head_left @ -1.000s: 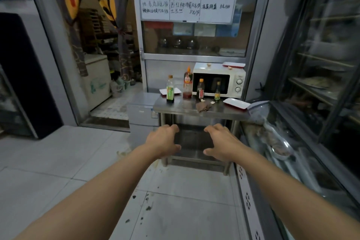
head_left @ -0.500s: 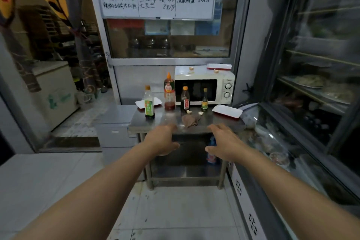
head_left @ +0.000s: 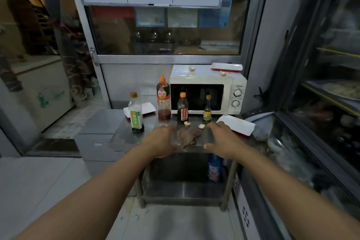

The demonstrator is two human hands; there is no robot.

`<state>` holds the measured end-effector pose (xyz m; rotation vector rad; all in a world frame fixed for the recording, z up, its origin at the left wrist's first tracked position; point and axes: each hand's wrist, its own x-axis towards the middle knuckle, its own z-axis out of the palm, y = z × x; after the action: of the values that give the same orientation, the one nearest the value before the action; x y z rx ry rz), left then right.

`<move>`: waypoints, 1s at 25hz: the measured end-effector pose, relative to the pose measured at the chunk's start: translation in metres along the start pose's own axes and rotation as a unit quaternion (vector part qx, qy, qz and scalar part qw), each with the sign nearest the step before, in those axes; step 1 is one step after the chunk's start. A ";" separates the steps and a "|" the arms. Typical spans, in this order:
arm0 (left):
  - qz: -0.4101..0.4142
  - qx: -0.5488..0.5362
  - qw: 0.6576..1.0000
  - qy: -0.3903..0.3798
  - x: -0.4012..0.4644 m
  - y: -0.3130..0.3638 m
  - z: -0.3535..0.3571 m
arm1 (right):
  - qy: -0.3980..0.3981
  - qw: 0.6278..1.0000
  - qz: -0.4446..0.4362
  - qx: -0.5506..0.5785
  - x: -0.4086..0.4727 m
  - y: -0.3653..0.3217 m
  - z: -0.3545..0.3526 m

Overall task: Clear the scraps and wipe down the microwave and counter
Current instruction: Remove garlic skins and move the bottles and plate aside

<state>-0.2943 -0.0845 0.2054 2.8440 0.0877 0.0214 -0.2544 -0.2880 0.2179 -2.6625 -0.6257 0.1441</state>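
Observation:
A white microwave (head_left: 206,91) stands at the back of a steel counter (head_left: 124,136). Two pale scraps (head_left: 192,69) lie on its top, and two more scraps (head_left: 187,123) lie on the counter in front of the bottles. A crumpled brown cloth (head_left: 188,137) lies near the counter's front edge. My left hand (head_left: 158,141) hovers just left of the cloth and my right hand (head_left: 224,139) just right of it. Both hands have loosely spread fingers and hold nothing.
Several sauce bottles (head_left: 163,97) stand in a row before the microwave. White trays lie at the counter's right (head_left: 236,125) and back left (head_left: 147,108), and a red-rimmed tray (head_left: 227,67) sits on the microwave. A glass display case (head_left: 311,142) flanks the right side.
I have walked closer to the counter. Both hands now reach over its front edge on either side of the cloth.

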 end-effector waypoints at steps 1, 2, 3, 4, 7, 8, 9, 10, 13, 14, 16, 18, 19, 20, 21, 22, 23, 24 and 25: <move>-0.011 -0.005 1.000 0.000 0.021 0.001 0.005 | -0.007 1.000 -0.003 -0.002 0.022 0.011 -0.002; -0.021 -0.008 1.000 -0.003 0.040 0.003 0.009 | -0.013 1.000 -0.006 -0.006 0.043 0.022 -0.004; -0.027 -0.009 1.000 -0.006 0.060 0.005 0.013 | -0.018 1.000 -0.009 -0.010 0.063 0.033 -0.005; -0.031 -0.011 0.999 -0.009 0.078 0.006 0.018 | -0.022 1.000 -0.011 -0.012 0.082 0.043 -0.005; -0.048 -0.018 0.999 -0.019 0.125 0.005 0.033 | -0.042 0.999 -0.010 -0.011 0.127 0.068 -0.002; -0.052 -0.018 0.998 -0.022 0.137 0.002 0.039 | -0.046 0.999 -0.010 -0.009 0.139 0.075 0.000; -0.059 -0.017 0.998 -0.028 0.152 -0.001 0.046 | -0.051 0.999 -0.008 -0.008 0.152 0.083 0.003; -0.064 -0.017 0.997 -0.034 0.166 -0.004 0.052 | -0.056 0.998 -0.005 -0.006 0.165 0.090 0.006; -0.070 -0.026 0.996 -0.046 0.210 -0.015 0.068 | -0.069 0.998 0.009 -0.005 0.203 0.112 0.016; -0.066 -0.034 0.996 -0.047 0.224 -0.019 0.073 | -0.071 0.997 0.017 -0.006 0.215 0.118 0.020; -0.060 -0.049 0.996 -0.045 0.249 -0.026 0.083 | -0.073 0.997 0.030 -0.010 0.236 0.128 0.027; -0.055 -0.060 0.996 -0.045 0.277 -0.035 0.095 | -0.078 0.996 0.038 -0.013 0.261 0.138 0.038; -0.057 -0.064 0.995 -0.047 0.290 -0.039 0.101 | -0.081 0.996 0.039 -0.010 0.272 0.142 0.044; -0.060 -0.069 0.995 -0.049 0.301 -0.044 0.107 | -0.083 0.996 0.038 -0.006 0.282 0.146 0.050; -0.067 -0.073 0.994 -0.052 0.312 -0.047 0.114 | -0.082 0.996 0.039 0.001 0.292 0.150 0.057; -0.075 -0.078 0.993 -0.053 0.321 -0.051 0.121 | -0.080 0.996 0.041 0.007 0.301 0.155 0.064; -0.082 -0.082 0.992 -0.054 0.328 -0.053 0.128 | -0.077 0.996 0.040 0.017 0.309 0.159 0.071; -0.091 -0.086 0.991 -0.054 0.334 -0.054 0.135 | -0.076 0.996 0.042 0.027 0.316 0.163 0.078; -0.101 -0.093 0.989 -0.057 0.341 -0.055 0.143 | -0.076 0.995 0.046 0.035 0.324 0.168 0.085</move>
<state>0.0458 -0.0518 0.0548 2.6309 0.3302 -0.1663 0.0879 -0.2501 0.0695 -2.6309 -0.5336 0.3914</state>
